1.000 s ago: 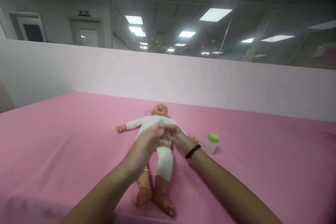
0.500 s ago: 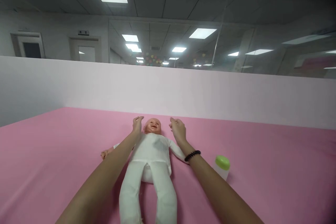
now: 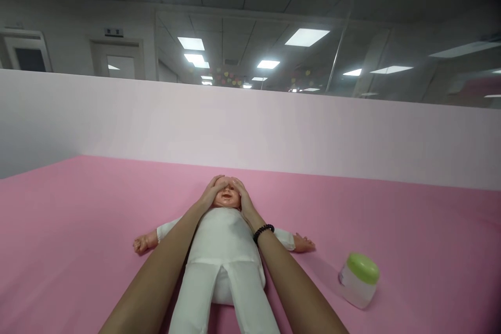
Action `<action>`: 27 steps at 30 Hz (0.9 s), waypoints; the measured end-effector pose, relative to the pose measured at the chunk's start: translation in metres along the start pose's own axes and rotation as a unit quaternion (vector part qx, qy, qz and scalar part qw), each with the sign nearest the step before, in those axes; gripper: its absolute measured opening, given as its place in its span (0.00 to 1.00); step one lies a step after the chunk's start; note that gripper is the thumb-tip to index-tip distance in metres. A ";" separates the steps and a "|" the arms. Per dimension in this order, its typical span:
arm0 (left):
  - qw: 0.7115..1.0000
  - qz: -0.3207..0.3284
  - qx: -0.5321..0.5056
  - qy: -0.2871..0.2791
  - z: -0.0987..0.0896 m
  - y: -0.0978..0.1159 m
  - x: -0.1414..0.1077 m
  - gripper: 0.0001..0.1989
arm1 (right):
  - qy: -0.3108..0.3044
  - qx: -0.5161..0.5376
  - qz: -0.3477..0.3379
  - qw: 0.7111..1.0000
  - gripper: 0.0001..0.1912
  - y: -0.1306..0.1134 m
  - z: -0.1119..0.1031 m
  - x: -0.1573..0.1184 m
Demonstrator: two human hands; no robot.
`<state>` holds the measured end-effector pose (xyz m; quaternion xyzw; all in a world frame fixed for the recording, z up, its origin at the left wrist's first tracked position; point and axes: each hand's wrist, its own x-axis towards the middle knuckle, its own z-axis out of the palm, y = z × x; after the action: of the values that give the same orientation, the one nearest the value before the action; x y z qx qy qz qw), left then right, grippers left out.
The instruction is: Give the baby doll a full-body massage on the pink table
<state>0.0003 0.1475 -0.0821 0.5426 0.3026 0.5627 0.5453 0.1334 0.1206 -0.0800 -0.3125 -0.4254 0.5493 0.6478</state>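
Note:
A baby doll (image 3: 221, 235) in a white cloth suit lies face up, its head at the far end and its legs running off the near edge of the view. My left hand (image 3: 212, 192) is curved round the left side of its head, thumb across the forehead. On the opposite side, my right hand (image 3: 243, 196) cups the head in the same way. Between them show the doll's nose and smiling mouth; its eyes and brow are mostly covered. Both doll arms stretch out sideways, partly behind my forearms.
A jar (image 3: 359, 281) with a green lid stands to the right of the doll. Everything rests on a pink padded surface (image 3: 78, 229). A low white wall (image 3: 250, 130) borders it at the back, with glass panels above.
Both my hands have come inward from beside the doll's head and now touch it, covering the brow. The view has shifted, so the jar and doll appear nearer.

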 end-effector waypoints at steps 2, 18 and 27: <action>1.000 -0.005 0.016 -0.005 -0.002 0.003 -0.003 0.30 | -0.009 0.013 0.019 1.000 0.29 -0.002 -0.001 -0.002; 0.991 -0.050 -0.124 -0.015 0.000 0.006 -0.004 0.25 | 0.017 0.058 0.027 0.998 0.24 0.001 0.000 0.004; 0.997 -0.032 -0.065 0.000 0.002 0.011 -0.010 0.31 | 0.027 0.009 0.008 1.000 0.29 0.002 -0.003 0.001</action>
<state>-0.0031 0.1347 -0.0740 0.4963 0.2826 0.5636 0.5969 0.1349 0.1222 -0.0827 -0.3243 -0.4002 0.5496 0.6577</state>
